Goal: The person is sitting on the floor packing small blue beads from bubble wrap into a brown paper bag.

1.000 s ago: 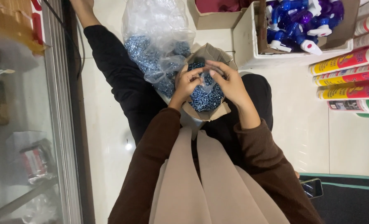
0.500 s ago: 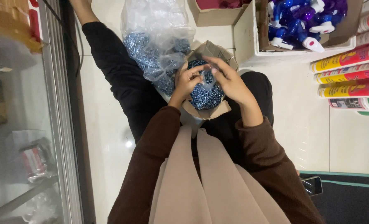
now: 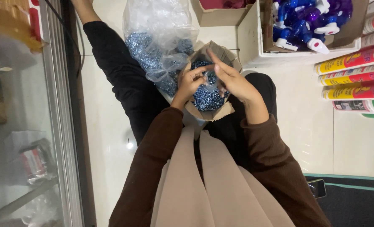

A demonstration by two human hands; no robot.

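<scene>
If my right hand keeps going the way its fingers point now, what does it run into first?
The right hand points up-left, across the open cardboard box of small blue screws. First in that line are the left hand's fingers, nearly touching already; beyond them lies the clear plastic bag. Depth is hard to judge.

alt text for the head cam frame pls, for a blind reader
Seated on a pale floor, a person's left hand and right hand work together over a small cardboard box of bluish screws on their lap, beside a clear plastic bag holding more.
</scene>
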